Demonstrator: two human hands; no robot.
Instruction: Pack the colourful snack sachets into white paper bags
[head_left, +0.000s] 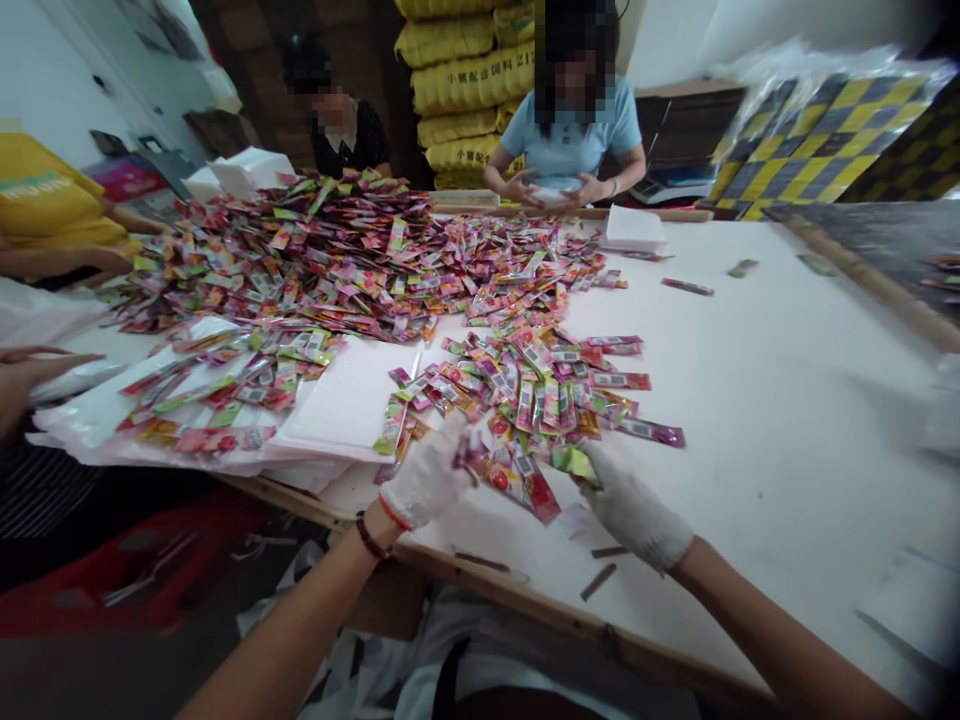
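Observation:
Both my hands wear pale work gloves and work at the near edge of a loose spread of colourful stick sachets. My left hand, with a dark bead bracelet at the wrist, is closed on a purple sachet; its fingertips are blurred. A green sachet sits at the fingertips of my right hand, which is closed on it. Between the hands lie a purple-and-orange sachet and a red-ended sachet. Just left of my left hand is a stack of white sheets or bags.
A large heap of sachets covers the far left of the white table. Thin brown strips lie near the wooden front edge. Co-workers sit at the left and far sides; one in light blue holds something white. A white stack stands there.

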